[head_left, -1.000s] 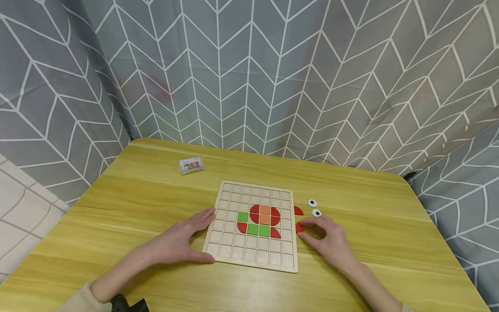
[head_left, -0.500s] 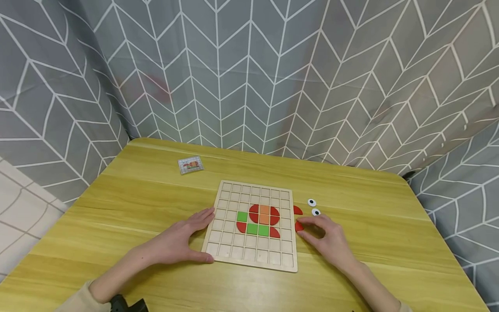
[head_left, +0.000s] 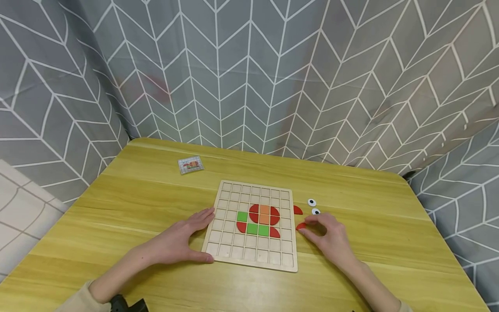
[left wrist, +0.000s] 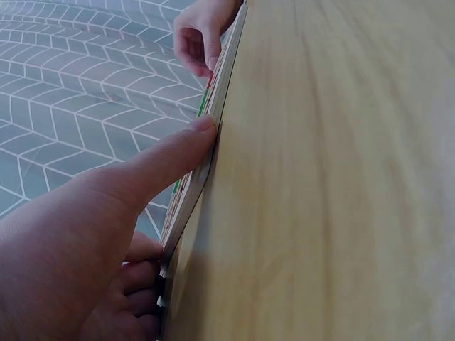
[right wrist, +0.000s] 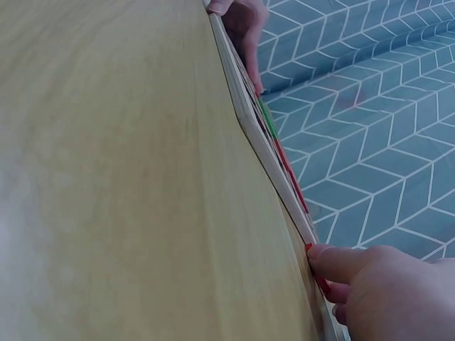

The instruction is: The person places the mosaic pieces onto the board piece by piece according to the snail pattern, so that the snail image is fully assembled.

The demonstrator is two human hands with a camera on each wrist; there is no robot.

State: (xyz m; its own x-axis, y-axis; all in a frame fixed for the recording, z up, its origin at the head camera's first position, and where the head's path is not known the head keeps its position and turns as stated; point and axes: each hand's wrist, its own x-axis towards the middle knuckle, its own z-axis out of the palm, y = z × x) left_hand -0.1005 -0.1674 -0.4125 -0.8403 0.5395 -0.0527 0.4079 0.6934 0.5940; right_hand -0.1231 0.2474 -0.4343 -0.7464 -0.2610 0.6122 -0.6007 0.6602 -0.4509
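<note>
A small red piece [head_left: 301, 225] is pinched between the thumb and fingertips of the right hand [head_left: 329, 238], just beside the right edge of a gridded wooden board [head_left: 249, 253]; whether the surface [head_left: 370, 195] is touched by the piece cannot be told. The board is steadied at its left side by the left hand [head_left: 185, 234], which is spread and relaxed, its thumb placed at the near left corner and its fingertips against the left edge.

Within the grid, two orange squares [head_left: 264, 214] are flanked on both sides by rounded red pieces [head_left: 254, 213]. Below them, two green squares [head_left: 257, 229] are set side by side, with a red quarter-round at each end, and a third green square [head_left: 242, 216] is seated above the left one.

Another red piece [head_left: 298, 210] is seen at the board's right edge, beyond the pinched one. Two white discs marked with black dots [head_left: 312, 202] are laid further right. Beyond the board's far left corner a small card [head_left: 190, 165] is placed; a coloured figure on a grid is printed on it, too small for any lettering to be read.
</note>
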